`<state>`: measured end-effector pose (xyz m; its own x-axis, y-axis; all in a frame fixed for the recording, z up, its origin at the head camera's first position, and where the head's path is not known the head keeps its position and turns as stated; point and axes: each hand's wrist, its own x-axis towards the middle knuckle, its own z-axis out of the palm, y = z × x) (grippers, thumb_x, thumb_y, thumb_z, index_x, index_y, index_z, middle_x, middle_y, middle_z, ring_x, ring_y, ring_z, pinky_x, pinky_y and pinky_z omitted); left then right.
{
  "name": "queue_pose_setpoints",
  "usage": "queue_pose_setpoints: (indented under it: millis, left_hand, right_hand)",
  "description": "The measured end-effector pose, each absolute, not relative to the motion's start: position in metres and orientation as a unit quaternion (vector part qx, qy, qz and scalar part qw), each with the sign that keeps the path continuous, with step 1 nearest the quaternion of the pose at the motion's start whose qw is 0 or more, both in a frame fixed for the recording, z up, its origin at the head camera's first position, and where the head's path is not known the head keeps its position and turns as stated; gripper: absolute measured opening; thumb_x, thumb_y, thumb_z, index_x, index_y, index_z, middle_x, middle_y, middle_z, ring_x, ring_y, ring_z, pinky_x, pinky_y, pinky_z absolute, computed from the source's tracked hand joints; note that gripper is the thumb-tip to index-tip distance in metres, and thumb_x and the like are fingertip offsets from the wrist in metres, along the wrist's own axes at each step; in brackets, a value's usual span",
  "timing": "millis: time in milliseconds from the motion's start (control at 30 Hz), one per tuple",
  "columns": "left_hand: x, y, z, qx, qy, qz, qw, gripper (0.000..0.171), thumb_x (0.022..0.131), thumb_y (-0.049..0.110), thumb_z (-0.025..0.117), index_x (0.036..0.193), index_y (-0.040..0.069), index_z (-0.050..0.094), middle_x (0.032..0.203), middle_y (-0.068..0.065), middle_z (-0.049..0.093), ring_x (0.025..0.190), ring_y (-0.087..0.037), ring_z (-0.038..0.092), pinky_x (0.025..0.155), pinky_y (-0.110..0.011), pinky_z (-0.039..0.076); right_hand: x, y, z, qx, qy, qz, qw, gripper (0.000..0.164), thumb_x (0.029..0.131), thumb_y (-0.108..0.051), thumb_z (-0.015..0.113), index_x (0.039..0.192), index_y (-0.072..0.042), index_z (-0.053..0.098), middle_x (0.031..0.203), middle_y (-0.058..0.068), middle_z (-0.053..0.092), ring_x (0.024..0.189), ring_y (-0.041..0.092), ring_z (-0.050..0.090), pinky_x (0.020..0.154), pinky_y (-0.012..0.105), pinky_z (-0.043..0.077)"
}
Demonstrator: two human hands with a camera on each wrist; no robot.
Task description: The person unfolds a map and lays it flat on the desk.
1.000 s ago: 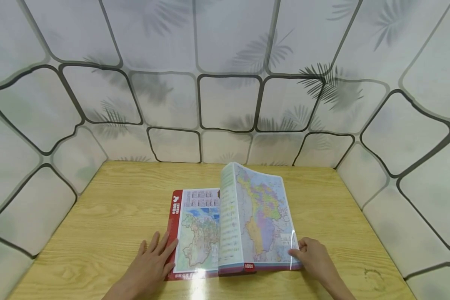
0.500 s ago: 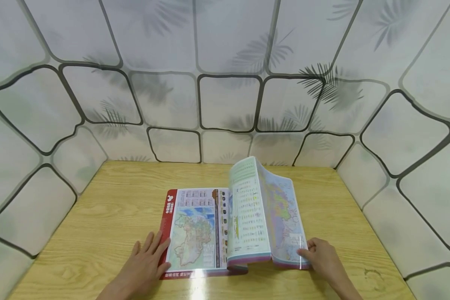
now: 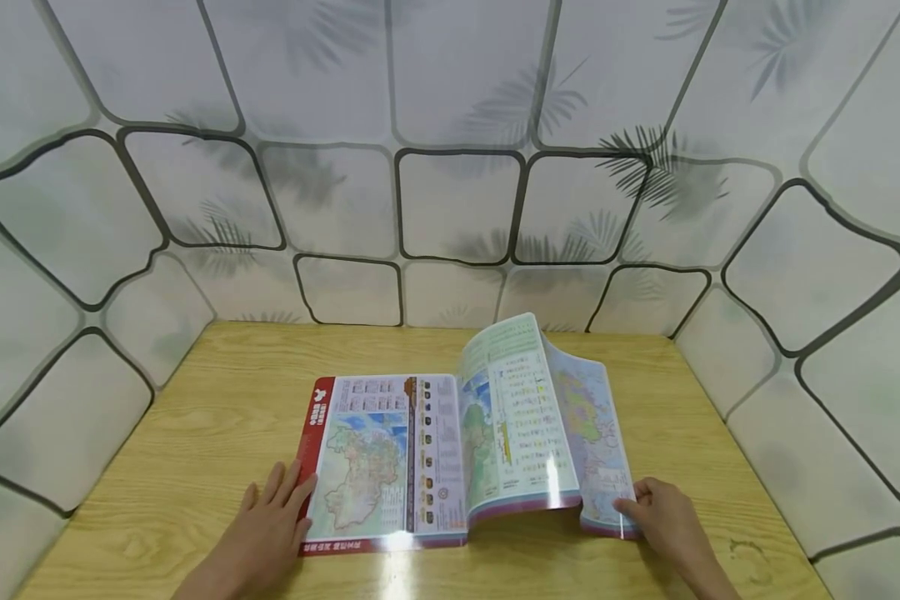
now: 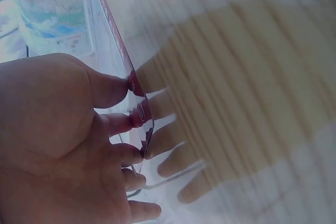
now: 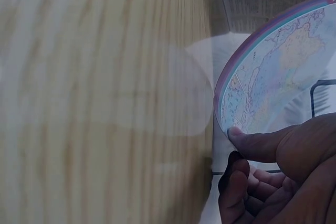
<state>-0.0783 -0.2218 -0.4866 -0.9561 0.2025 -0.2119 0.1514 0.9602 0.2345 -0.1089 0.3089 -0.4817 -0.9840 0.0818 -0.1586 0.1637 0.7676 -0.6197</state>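
Note:
A glossy folding map (image 3: 367, 467) lies partly unfolded on the table, its left panel flat and edged with a red strip. A middle panel (image 3: 525, 425) with rows of text rises at a slant, bent upward. Beyond it the right panel (image 3: 581, 417) shows a coloured map. My left hand (image 3: 266, 521) rests with spread fingers on the lower left red edge; in the left wrist view its fingertips (image 4: 118, 90) touch that edge. My right hand (image 3: 671, 517) pinches the right panel's lower right corner between thumb (image 5: 257, 145) and curled fingers, below the raised fold.
The table (image 3: 217, 433) has a light wood grain, with a faint dark mark at its right front. A pale fabric wall (image 3: 457, 208) with dark outlines and leaf patterns closes in the back and both sides.
My left hand has slid left with the left panel, and my right hand has moved slightly right with its corner. The folds have spread apart, uncovering more of the left and middle panels.

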Motion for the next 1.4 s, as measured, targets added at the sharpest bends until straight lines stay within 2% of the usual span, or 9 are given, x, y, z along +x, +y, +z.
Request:
queue_pose_setpoints:
  millis: [367,600,933,1200,1400]
  left_hand:
    - [-0.080,-0.242,-0.490,0.093,0.985,0.107,0.100,0.055,0.103,0.023,0.060,0.149,-0.003,0.048,0.160,-0.033,0.031,0.146,-0.059,0.023,0.109,-0.079,0.023]
    - [-0.080,-0.259,-0.494,0.096,0.988,0.103,0.071,0.053,0.102,0.021,0.060,0.147,-0.004,0.049,0.158,-0.035,0.033,0.144,-0.060,0.025,0.106,-0.080,0.026]
    - [-0.087,-0.279,-0.493,0.076,0.986,0.115,0.095,0.055,0.103,0.021,0.058,0.150,-0.004,0.045,0.160,-0.036,0.026,0.145,-0.062,0.020,0.107,-0.081,0.020]
    - [-0.086,-0.290,-0.492,0.084,0.989,0.108,0.055,0.051,0.102,0.020,0.059,0.146,-0.004,0.049,0.156,-0.037,0.032,0.142,-0.062,0.025,0.105,-0.081,0.024]
    - [-0.086,-0.298,-0.492,0.088,0.990,0.097,0.055,0.052,0.102,0.020,0.061,0.146,-0.003,0.049,0.157,-0.037,0.032,0.141,-0.062,0.028,0.105,-0.080,0.026]
  right_hand:
    - [-0.109,0.320,-0.480,0.065,0.944,-0.318,0.049,0.020,0.090,-0.018,0.076,0.090,0.000,0.066,0.068,0.000,0.053,0.059,0.014,0.045,0.052,0.024,0.036]
    - [-0.112,0.326,-0.479,0.071,0.947,-0.310,0.051,0.021,0.092,-0.018,0.076,0.090,0.001,0.065,0.068,0.000,0.054,0.060,0.015,0.045,0.052,0.024,0.035]
    - [-0.115,0.335,-0.476,0.078,0.952,-0.290,0.057,0.023,0.092,-0.020,0.076,0.091,0.001,0.067,0.072,-0.001,0.057,0.065,0.017,0.048,0.056,0.027,0.038]
    - [-0.114,0.342,-0.476,0.079,0.952,-0.287,0.068,0.023,0.093,-0.022,0.075,0.092,0.000,0.067,0.068,-0.001,0.051,0.064,0.017,0.046,0.057,0.029,0.037]
    - [-0.115,0.350,-0.477,0.073,0.957,-0.274,0.059,0.025,0.092,-0.022,0.076,0.092,0.002,0.068,0.074,-0.001,0.058,0.068,0.018,0.048,0.060,0.032,0.041]
